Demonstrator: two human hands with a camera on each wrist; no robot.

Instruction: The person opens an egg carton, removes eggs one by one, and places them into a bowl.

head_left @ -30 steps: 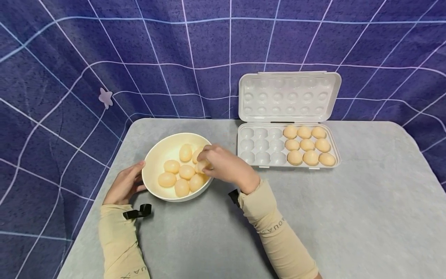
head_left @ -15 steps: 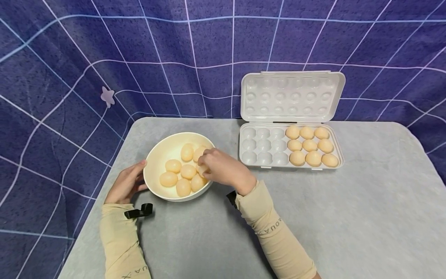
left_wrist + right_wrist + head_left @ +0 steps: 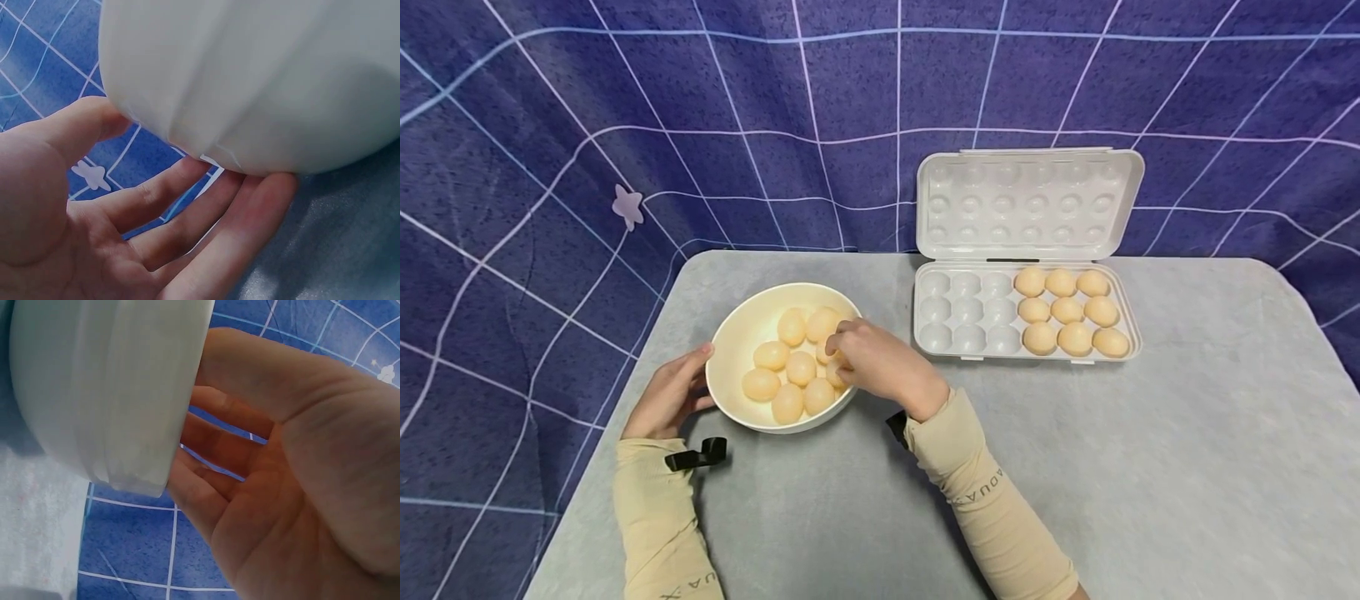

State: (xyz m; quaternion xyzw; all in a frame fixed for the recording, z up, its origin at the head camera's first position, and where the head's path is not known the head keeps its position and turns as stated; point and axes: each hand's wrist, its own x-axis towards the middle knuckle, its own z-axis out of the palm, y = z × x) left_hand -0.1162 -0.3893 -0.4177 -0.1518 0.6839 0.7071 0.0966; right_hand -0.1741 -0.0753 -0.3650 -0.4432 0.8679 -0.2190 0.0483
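Note:
A cream bowl (image 3: pixel 735 337) with several pale yellow eggs (image 3: pixel 762 385) in it stands on the left part of the table. My left hand (image 3: pixel 666 396) grips its left side, thumb up at the rim and fingers against the outer wall, as the left wrist view shows. Over the right rim reaches my right hand (image 3: pixel 883 358), fingers bent down among the eggs. One egg (image 3: pixel 837 372) shows right at its thumb and fingertips; I cannot tell whether they pinch it. In the right wrist view the bowl wall (image 3: pixel 119 394) hides those fingertips.
A white egg carton (image 3: pixel 936 354) with its lid (image 3: pixel 1030 208) raised stands at the back right. Eggs (image 3: pixel 1067 310) fill the right half; white cups (image 3: pixel 967 310) show at left. Behind the grey table (image 3: pixel 1187 433) hangs a blue gridded cloth (image 3: pixel 850 100).
Inside the bowl, eggs near my right fingers have shifted left and spread apart, so more of them show. My right hand stays about in place; the left keeps its hold on the bowl.

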